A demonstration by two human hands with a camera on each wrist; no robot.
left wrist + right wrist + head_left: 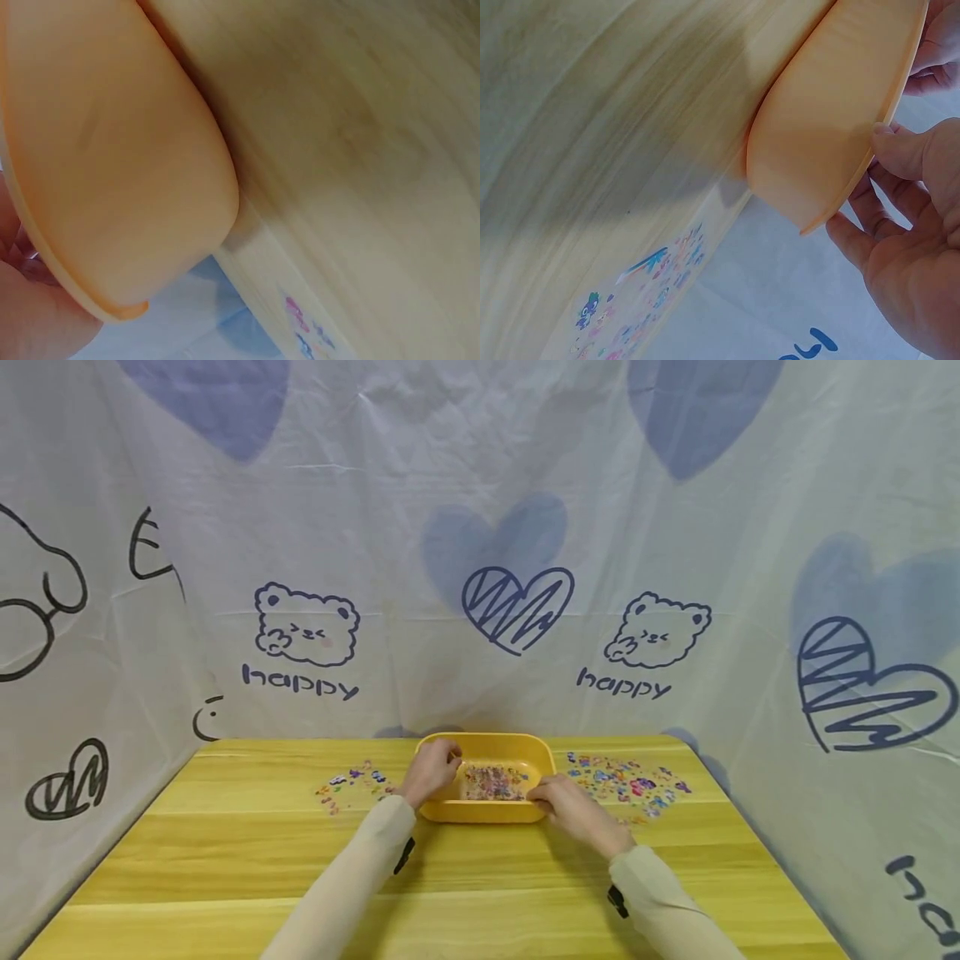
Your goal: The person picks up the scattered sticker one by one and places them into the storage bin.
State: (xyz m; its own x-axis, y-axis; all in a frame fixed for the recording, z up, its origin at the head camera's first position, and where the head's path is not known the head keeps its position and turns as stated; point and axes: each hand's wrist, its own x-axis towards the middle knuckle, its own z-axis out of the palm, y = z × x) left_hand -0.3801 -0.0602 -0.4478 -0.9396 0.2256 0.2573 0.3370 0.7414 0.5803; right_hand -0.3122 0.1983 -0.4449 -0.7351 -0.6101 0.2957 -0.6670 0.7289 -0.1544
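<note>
A yellow plastic tub [480, 812] stands on the table near its back edge. Many small colourful flat pieces [495, 783], looking like stickers, lie on its bottom. My left hand [433, 768] reaches over the tub's left side with its fingertips bent down inside; the left wrist view shows only part of it behind the rim, so whether it pinches anything is hidden. At the right front corner my right hand [573, 806] grips the rim, its thumb [900, 150] on the outer side and its fingers behind.
More sticker-like pieces [626, 785] are scattered on the wooden table [480, 893] right of the tub. A smaller scatter [352, 783] lies to the left. A white printed curtain [420, 560] hangs behind the table and at both sides.
</note>
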